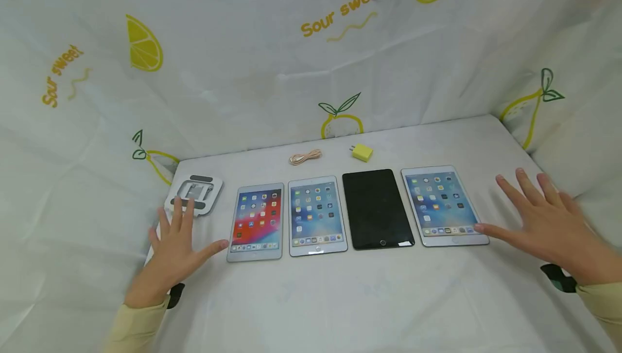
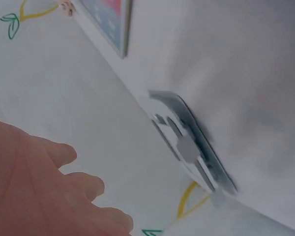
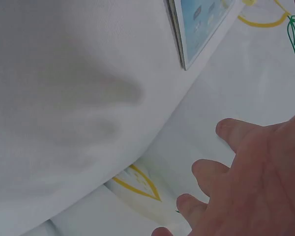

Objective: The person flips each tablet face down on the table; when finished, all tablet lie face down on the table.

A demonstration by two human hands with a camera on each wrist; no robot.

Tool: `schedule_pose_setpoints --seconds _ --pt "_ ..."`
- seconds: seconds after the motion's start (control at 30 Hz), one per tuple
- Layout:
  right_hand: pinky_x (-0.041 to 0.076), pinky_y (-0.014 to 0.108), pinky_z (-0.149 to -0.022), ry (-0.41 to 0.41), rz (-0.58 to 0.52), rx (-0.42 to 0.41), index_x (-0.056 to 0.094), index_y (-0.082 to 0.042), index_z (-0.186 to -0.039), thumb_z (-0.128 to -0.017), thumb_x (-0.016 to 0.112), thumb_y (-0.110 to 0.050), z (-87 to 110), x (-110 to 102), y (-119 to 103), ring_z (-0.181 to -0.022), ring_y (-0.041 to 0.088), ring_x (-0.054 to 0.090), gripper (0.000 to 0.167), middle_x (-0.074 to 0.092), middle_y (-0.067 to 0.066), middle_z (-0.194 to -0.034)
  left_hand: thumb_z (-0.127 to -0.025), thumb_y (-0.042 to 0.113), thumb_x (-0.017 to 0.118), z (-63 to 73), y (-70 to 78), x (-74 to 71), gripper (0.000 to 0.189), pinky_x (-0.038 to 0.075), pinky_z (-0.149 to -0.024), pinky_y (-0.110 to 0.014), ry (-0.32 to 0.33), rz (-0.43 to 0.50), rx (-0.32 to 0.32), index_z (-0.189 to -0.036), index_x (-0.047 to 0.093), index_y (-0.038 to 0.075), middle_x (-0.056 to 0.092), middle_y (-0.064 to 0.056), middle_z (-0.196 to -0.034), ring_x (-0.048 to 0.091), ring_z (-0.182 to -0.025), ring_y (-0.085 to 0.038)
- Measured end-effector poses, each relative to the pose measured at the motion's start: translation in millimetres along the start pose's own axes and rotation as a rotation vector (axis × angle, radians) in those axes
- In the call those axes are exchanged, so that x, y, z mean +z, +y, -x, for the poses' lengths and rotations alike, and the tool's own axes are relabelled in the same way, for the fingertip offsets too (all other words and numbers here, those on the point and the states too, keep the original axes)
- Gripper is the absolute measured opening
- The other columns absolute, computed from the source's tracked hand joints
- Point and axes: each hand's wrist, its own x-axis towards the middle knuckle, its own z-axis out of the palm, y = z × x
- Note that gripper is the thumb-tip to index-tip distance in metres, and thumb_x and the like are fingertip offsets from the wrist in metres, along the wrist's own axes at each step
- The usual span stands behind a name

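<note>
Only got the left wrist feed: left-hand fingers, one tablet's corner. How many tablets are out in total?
Observer: Four tablets, side by side in one row.
Operator: All screens lit?
Observer: No. The black tablet, third from the left, has a dark screen.
Operator: And the right hand?
Observer: The right hand has its fingers spread at the row's right end; in the head view its thumb tip overlaps the edge of the rightmost tablet, though contact isn't clear.
</note>
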Motion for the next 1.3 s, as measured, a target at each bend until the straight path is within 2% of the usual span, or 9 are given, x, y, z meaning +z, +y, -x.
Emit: schedule_pose_setpoints --seconds 0.13,0.23,0.5,0.63,0.87,0.97,1.07,1.17,1.3 --pt "0.012 0.089 -0.115 -0.026 -0.061 -0.031 0.007 -0.012 -0.175 -0.088 0.071 -0.076 -7.5 5.8 -5.7 -0.161 0.062 -0.006 0.125 0.0 0.034 -0.177 -0.085 0.079 0.072 -16.1 26.9 10.2 0.136 -0.004 -0.118 -0.091 0.0 0.018 0.053 -0.175 -0.006 0.014 -0.017 -0.022 -0.181 -0.018 -0.161 -0.062" --pt "0.018 0.089 -0.114 -0.034 -0.073 -0.046 0.013 -0.009 -0.174 -0.09 0.07 -0.075 -14.4 9.2 -14.1 -0.161 0.064 0.002 0.121 0.004 0.035 -0.177 -0.082 0.078 0.075 -28.8 57.2 21.7 0.137 0.0 -0.122 -0.088 -0.001 0.023 0.11 -0.175 -0.002 0.013 -0.01 -0.022 -0.182 -0.013 -0.164 -0.058" --pt "0.023 0.087 -0.116 -0.064 -0.123 -0.072 0.027 -0.001 -0.169 -0.092 0.069 -0.073 -27.4 12.8 -36.0 -0.159 0.063 0.015 0.113 0.012 0.037 -0.175 -0.084 0.084 0.069 -53.3 168.6 52.8 0.128 0.014 -0.131 -0.075 -0.077 0.147 0.282 -0.176 0.001 0.026 -0.008 -0.003 -0.185 -0.006 -0.171 -0.041" --pt "0.025 0.087 -0.116 -0.083 -0.189 -0.069 0.032 0.003 -0.166 -0.093 0.07 -0.073 -30.1 12.1 -42.6 -0.157 0.062 0.02 0.112 0.013 0.037 -0.175 -0.089 0.083 0.064 -60.3 226.7 72.8 0.117 0.022 -0.132 -0.067 -0.171 0.254 0.386 -0.176 0.006 0.03 0.001 0.001 -0.185 0.004 -0.172 -0.032" --pt "0.033 0.084 -0.115 -0.147 -0.248 -0.064 0.036 0.006 -0.164 -0.093 0.07 -0.073 -34.4 13.8 -52.3 -0.151 0.066 0.028 0.111 0.018 0.043 -0.171 -0.099 0.067 0.065 -66.0 314.6 103.9 0.103 0.032 -0.134 -0.044 -0.306 0.421 0.522 -0.175 0.017 0.017 0.022 0.002 -0.181 0.027 -0.167 -0.019" --pt "0.037 0.083 -0.113 -0.155 -0.242 -0.055 0.037 0.007 -0.163 -0.092 0.071 -0.073 -35.8 15.9 -56.8 -0.148 0.068 0.031 0.113 0.022 0.045 -0.168 -0.101 0.063 0.065 -69.6 339.6 116.4 0.095 0.045 -0.126 -0.04 -0.349 0.491 0.493 -0.174 0.023 0.018 0.032 0.002 -0.178 0.043 -0.159 -0.018" --pt "0.041 0.082 -0.11 -0.154 -0.243 -0.05 0.038 0.008 -0.162 -0.091 0.07 -0.075 -36.8 18.9 -60.9 -0.146 0.069 0.034 0.113 0.025 0.047 -0.166 -0.102 0.06 0.065 -71.6 356.4 122.3 0.086 0.052 -0.118 -0.04 -0.413 0.626 0.382 -0.171 0.032 0.02 0.043 0.003 -0.173 0.055 -0.15 -0.019" --pt "0.043 0.081 -0.11 -0.159 -0.249 -0.044 0.04 0.008 -0.161 -0.091 0.069 -0.076 -37.2 21.2 -64.4 -0.145 0.068 0.035 0.113 0.027 0.047 -0.165 -0.101 0.059 0.066 -71.0 369.0 125.7 0.082 0.052 -0.119 -0.045 -0.464 0.763 0.255 -0.168 0.038 0.02 0.048 0.0 -0.169 0.054 -0.15 -0.02" --pt "0.044 0.081 -0.109 -0.161 -0.255 -0.035 0.041 0.009 -0.16 -0.092 0.068 -0.077 -36.3 21.3 -66.1 -0.143 0.067 0.034 0.113 0.027 0.046 -0.165 -0.1 0.058 0.066 -68.5 380.3 128.5 0.084 0.047 -0.123 -0.05 -0.517 0.851 0.199 -0.168 0.039 0.018 0.047 -0.004 -0.17 0.048 -0.154 -0.022"
